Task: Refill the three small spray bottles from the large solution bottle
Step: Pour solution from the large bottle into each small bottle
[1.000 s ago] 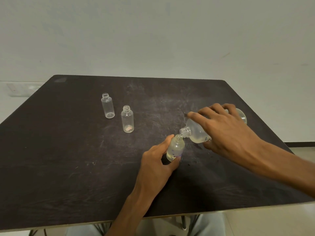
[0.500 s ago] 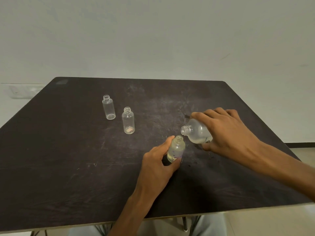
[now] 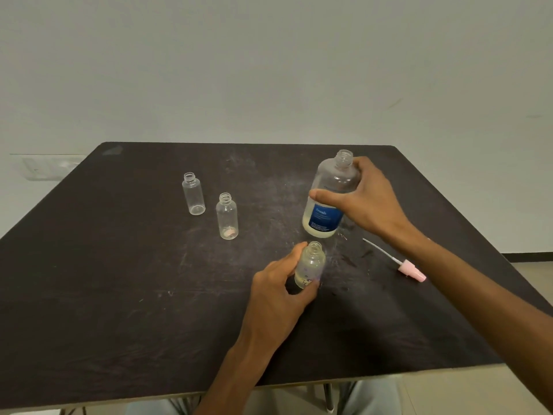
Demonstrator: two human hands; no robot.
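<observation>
three small spray bottles stand uncapped on the dark table (image 3: 89, 265). going left to right: an empty small bottle (image 3: 193, 193) at ten o'clock from the table's middle, then a second small bottle (image 3: 227, 216) just beside it toward four o'clock, with a pale bit at its bottom. near the middle the left hand (image 3: 278, 290) curls around the third small bottle (image 3: 310, 264), upright and holding pale liquid. at one o'clock from it, the right hand (image 3: 363, 199) grips the large solution bottle (image 3: 330, 194) about its upper body, nearly upright, uncapped, blue label facing the camera, pale liquid low inside. farthest right, at three o'clock, a pink spray pump (image 3: 411, 271) with its dip tube lies flat.
</observation>
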